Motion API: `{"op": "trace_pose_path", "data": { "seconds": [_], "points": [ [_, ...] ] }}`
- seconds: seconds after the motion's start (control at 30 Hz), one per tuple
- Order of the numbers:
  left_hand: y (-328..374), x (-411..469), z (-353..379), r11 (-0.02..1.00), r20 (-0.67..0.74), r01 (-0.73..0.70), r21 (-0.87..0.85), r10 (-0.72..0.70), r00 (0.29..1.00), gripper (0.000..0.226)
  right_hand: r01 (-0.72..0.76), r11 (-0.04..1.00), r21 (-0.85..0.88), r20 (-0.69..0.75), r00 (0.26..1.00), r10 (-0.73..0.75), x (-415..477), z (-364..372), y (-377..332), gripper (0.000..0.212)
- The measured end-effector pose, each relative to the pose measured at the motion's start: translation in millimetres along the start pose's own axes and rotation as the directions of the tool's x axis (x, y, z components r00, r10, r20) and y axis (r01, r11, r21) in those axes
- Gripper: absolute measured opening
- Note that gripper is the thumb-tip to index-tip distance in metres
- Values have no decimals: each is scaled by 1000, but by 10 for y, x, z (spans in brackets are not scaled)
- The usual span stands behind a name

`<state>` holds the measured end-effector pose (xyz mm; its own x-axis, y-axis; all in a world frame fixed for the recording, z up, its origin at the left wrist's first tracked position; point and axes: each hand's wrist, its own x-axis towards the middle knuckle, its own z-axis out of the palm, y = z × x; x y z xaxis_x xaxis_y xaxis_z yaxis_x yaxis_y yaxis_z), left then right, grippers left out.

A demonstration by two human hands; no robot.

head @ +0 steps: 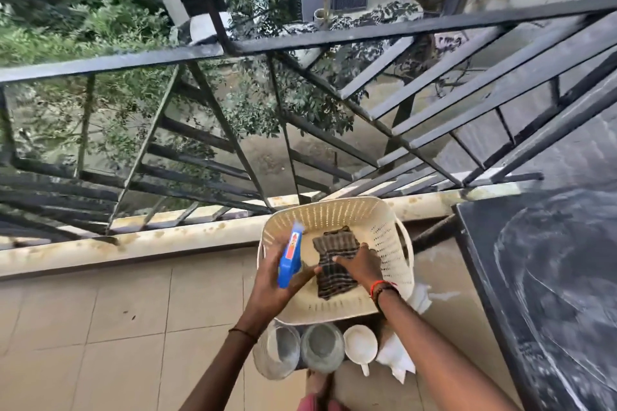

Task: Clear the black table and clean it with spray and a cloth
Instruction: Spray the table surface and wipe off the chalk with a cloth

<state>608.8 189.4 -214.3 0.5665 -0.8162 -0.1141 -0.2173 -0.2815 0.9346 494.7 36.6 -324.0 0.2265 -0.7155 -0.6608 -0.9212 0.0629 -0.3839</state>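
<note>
Just beyond both grips sits a cream plastic basket point(384, 227), its walls pierced with rows of small holes, a loop handle on its right side. The left grip point(277, 280) is wrapped shut around a blue spray bottle point(289, 259); the bottle's long axis runs away from the wrist, nozzle end pointing up toward the basket's far rim, and it is blurred. The right grip point(362, 265) pinches a dark checked cloth point(334, 264), limp and crumpled, which hangs lengthwise inside the basket, its lower end near the bottom. Below the wrists stand two clear jars point(298, 352), a white cup point(360, 344) and something white and crinkled, on the pale tiled floor point(117, 320). Right of the right grip lies the black surface point(551, 277), streaked with whitish swirling smears. Past the basket a stained ledge carries a black metal railing point(233, 50), with trees behind.
</note>
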Motion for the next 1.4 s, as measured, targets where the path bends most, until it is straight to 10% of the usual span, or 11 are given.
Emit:
{"op": "trace_pose_path", "data": {
  "seconds": [0.23,0.67,1.1,1.4],
  "points": [
    [43,150,7,990,52,-119,78,115,992,34,10,999,-34,-66,998,-12,79,72,-50,80],
    [159,255,134,994,-17,-90,55,91,996,54,-59,859,509,205,977,-55,-20,-15,-39,48],
    [1182,448,-64,943,-61,-333,0,332,941,35,91,626,775,-21,993,-119,-989,-959,-198,34],
    [2112,505,319,976,91,-210,49,206,974,21,148,318,936,-176,983,60,-2003,-2013,212,21]
  ]
}}
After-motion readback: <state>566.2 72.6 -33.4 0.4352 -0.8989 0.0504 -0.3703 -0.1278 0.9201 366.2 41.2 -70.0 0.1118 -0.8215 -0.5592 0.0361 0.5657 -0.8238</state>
